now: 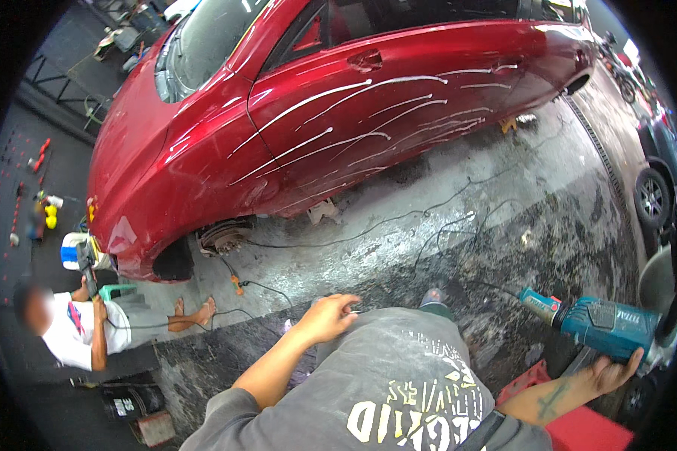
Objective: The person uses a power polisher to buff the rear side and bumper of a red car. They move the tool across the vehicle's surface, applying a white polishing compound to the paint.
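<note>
At the right edge my right hand [608, 372] grips a teal power polisher [609, 325] near its head, from below. The polisher lies sideways in the air, its round grey pad [656, 278] partly cut off by the dark rim and its cord trailing from the tail. My left hand [327, 319] hovers in front of my grey shirt, fingers loosely bent and apart, with nothing plainly in it. Beyond both hands stands a red car [301, 113]; long white streaks run across its doors and front fender.
A front wheel is off, leaving a brake disc [224, 234] bare. Black cords [353, 239] and an orange connector [237, 285] lie on the wet, stained floor. At left a person in a white shirt [83, 331] holds a tool. A red box [590, 430] sits beside my right forearm.
</note>
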Action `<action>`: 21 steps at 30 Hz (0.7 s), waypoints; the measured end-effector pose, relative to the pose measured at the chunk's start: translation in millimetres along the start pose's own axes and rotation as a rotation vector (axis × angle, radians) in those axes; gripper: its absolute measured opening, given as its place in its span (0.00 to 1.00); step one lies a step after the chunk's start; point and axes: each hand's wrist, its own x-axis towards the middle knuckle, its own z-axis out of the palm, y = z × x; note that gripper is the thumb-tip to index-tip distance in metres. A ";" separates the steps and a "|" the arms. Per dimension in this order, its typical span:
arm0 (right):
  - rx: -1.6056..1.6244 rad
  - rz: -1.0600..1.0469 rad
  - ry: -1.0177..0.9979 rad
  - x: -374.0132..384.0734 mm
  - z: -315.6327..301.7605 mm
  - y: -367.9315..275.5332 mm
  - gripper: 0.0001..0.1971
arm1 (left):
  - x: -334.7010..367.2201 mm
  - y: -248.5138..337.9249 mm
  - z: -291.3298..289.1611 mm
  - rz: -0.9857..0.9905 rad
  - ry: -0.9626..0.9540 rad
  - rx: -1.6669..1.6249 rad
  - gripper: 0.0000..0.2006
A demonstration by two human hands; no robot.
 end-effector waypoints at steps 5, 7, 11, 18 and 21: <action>0.026 0.103 -0.024 -131.5 52.6 -10.8 0.36 | -61.1 -95.6 -76.1 -0.196 0.155 -0.159 0.08; 0.060 0.150 -0.070 -178.5 74.2 -14.3 0.37 | -78.4 -110.0 -109.7 -0.337 0.162 -0.153 0.16; 0.156 0.299 -0.365 -266.5 115.7 -4.6 0.43 | -80.6 -105.6 -159.0 -0.004 0.189 0.053 0.26; 0.016 0.332 -0.250 -354.2 127.9 23.3 0.41 | -38.0 -2.9 -106.7 0.695 -0.183 -0.225 0.57; 0.018 0.376 -0.286 -378.7 140.9 40.7 0.41 | -38.3 16.3 -71.3 0.667 -0.134 -0.225 0.52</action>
